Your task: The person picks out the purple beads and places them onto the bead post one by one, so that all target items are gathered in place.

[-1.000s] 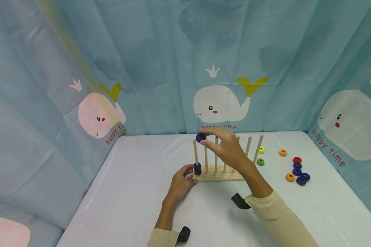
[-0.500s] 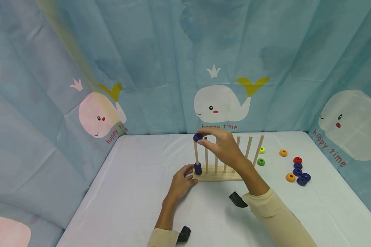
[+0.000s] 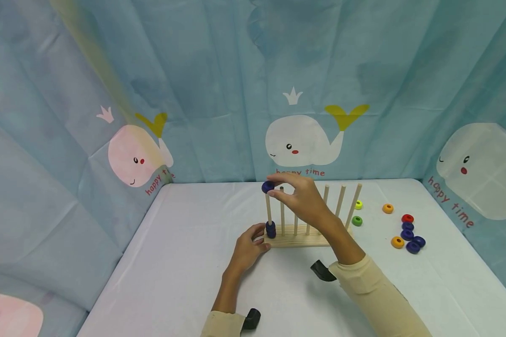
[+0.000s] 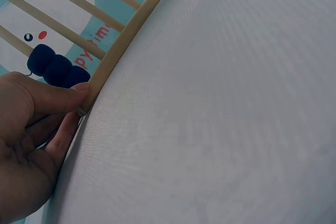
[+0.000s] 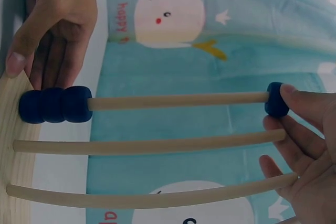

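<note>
A wooden peg stand (image 3: 297, 239) with a row of upright pegs stands on the white table. Three dark blue beads (image 5: 55, 104) are stacked at the foot of its leftmost peg (image 5: 178, 100). My left hand (image 3: 245, 250) grips the left end of the base, its thumb (image 4: 76, 94) on the edge beside the stack. High over the base, my right hand (image 3: 305, 199) pinches another dark blue bead (image 5: 277, 99) between thumb and fingers, right at the top of that same peg. The right hand covers parts of the middle pegs in the head view.
Right of the stand lie loose beads: a yellow bead (image 3: 358, 204), a green bead (image 3: 357, 221), an orange bead (image 3: 388, 208) and another orange bead (image 3: 398, 242). Beyond them are a red bead (image 3: 407, 218) and several blue beads (image 3: 413, 247). A whale-print curtain (image 3: 211, 93) hangs behind.
My right hand has carried the blue bead a little left, from near the second peg to the top of the leftmost one. The left hand keeps its grip on the base.
</note>
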The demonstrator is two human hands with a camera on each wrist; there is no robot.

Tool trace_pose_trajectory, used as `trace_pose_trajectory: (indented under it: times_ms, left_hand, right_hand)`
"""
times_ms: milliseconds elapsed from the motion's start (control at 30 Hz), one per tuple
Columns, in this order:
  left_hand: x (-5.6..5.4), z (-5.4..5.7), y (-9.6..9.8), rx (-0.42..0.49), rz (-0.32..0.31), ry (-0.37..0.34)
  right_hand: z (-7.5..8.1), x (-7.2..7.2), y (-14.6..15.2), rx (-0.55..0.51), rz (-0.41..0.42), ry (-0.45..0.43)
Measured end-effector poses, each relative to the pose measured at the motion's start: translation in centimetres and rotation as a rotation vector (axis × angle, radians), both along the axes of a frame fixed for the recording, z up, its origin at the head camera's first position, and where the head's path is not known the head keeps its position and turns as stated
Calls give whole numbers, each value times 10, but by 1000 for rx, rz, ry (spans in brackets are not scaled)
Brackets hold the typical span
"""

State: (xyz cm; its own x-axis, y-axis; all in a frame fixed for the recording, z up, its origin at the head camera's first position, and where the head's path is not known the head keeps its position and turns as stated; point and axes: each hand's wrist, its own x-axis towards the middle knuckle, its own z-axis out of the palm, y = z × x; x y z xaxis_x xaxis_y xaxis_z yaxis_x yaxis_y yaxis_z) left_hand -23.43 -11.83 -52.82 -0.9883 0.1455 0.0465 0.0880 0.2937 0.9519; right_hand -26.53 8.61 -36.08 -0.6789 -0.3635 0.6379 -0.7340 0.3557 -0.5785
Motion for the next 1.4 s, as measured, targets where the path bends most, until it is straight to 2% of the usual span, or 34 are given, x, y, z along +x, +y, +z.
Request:
trace_pose_trajectory:
  times_ms: [567, 833, 1400]
  left_hand:
    - [0, 0, 1, -2, 8, -9]
    - [1, 1, 1, -8, 11, -15]
    - [-2, 0, 1, 18, 21, -11]
  right_hand:
    - [1, 0, 0, 11, -6, -5]
    - [0, 2, 2, 9, -22, 32]
    - [10, 15, 34, -53, -51, 104]
